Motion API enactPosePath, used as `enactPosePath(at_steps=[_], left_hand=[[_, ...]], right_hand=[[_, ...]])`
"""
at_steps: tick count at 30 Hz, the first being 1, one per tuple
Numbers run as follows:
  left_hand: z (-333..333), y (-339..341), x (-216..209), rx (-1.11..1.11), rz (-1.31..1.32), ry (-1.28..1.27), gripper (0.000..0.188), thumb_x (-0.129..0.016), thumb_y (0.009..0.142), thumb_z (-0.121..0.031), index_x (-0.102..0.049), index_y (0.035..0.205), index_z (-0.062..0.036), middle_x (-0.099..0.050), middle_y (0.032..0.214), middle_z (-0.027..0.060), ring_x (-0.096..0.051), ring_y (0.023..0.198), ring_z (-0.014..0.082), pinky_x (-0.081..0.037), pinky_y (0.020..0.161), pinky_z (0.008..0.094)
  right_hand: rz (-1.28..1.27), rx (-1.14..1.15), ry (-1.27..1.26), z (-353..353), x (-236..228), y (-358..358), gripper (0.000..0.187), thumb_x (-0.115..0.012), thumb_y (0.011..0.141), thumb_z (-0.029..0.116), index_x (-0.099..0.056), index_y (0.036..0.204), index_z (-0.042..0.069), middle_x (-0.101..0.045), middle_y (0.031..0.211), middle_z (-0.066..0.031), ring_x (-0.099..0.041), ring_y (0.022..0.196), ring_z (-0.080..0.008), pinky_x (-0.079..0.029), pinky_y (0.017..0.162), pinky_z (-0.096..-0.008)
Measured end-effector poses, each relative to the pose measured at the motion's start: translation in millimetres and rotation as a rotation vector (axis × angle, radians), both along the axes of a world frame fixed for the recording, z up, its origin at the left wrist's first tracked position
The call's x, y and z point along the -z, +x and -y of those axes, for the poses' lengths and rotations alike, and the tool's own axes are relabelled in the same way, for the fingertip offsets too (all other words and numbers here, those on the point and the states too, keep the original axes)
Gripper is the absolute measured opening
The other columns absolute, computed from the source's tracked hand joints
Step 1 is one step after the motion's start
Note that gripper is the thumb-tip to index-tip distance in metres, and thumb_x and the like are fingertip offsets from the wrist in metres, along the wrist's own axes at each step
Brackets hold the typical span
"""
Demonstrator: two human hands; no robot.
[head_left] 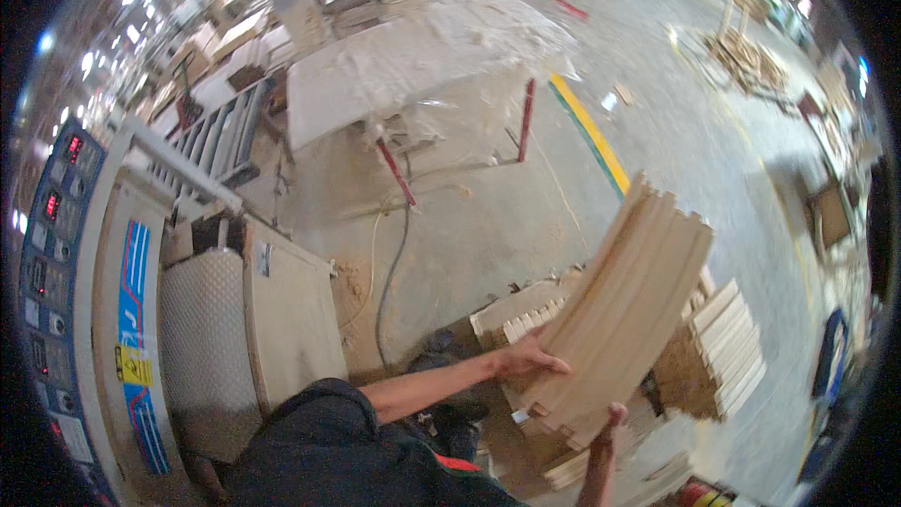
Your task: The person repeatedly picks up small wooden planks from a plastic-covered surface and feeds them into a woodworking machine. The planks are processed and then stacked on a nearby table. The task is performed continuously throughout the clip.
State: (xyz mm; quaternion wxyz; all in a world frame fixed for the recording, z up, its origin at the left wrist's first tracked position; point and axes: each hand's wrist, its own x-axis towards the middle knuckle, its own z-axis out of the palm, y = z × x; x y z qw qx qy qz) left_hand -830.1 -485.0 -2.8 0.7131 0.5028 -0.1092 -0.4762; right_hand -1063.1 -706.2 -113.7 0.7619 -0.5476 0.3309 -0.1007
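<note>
Both hands are on a set of long pale boards (627, 305), lifted in front of the body, above stacked wood. The boards lie side by side, their far ends uneven, and tilt with the far end toward the upper right.

Left hand (533, 357): grasping the near left edge, thumb over the top face; fingers underneath are hidden. Right hand (610, 421): at the near right corner, thumb raised along the edge; grasping the boards from that side, its other fingers mostly out of sight.

Surroundings: a wood stack (530, 308) sits just beyond the left hand, partly covered by the boards. A second stack (735, 347) of short strips stands to the right, close to the boards' right edge. Both crowd the floor (488, 235) around the load.

To the left is a large machine (291, 305) with a blue control panel (52, 263) showing red lit displays, and a yellow warning label (133, 366) on its side. Behind it, a roller conveyor (216, 141).

Ahead, well apart from the hands, a bench (422, 56) carries a crumpled whitish cover; red legs (527, 122) show below. A dark cable (396, 258) runs across the floor between machine and bench, near scattered sawdust (352, 286). A yellow-and-green strip (591, 136) lies beyond the boards' far end; more wood (751, 61) is piled at upper right.
</note>
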Motion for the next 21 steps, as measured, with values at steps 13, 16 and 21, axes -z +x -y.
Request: enactPosePath(at_steps=[13,16,21], left_hand=[[-332.4,270.6,-28.3,-0.533,0.026,0.016,0.089,-0.087,0.061,-0.032,-0.042,0.132,-0.0038,-0.056,0.120,0.0081,-0.056,0.109,0.0185,-0.047,0.096,0.0343],[-395.9,317.7,-13.6,-0.827,0.039,0.093,0.086,-0.086,0.061,-0.034,-0.045,0.129,-0.0030,-0.060,0.113,0.0082,-0.059,0.103,0.0185,-0.049,0.092,0.0341],[-440.5,439.4,-4.7,-0.941,-0.046,0.049,0.084,-0.085,0.062,-0.032,-0.045,0.129,-0.0024,-0.060,0.114,0.0097,-0.059,0.105,0.0196,-0.049,0.092,0.0351]], right_hand=[[0.066,-0.672,0.117,-220.8,34.9,449.0,0.075,-0.051,0.088,0.059,-0.030,0.142,0.011,-0.047,0.131,-0.0136,-0.050,0.117,-0.0306,-0.045,0.096,-0.0469],[0.004,-0.874,0.331,-331.0,-40.4,556.4,0.071,-0.046,0.091,0.056,-0.031,0.141,0.007,-0.047,0.132,-0.0150,-0.049,0.119,-0.0308,-0.046,0.096,-0.0474],[-0.049,-1.008,0.327,-382.1,-5.6,735.4,0.058,-0.042,0.096,0.047,-0.041,0.131,0.001,-0.051,0.126,-0.0130,-0.052,0.112,-0.0253,-0.045,0.095,-0.0413]])
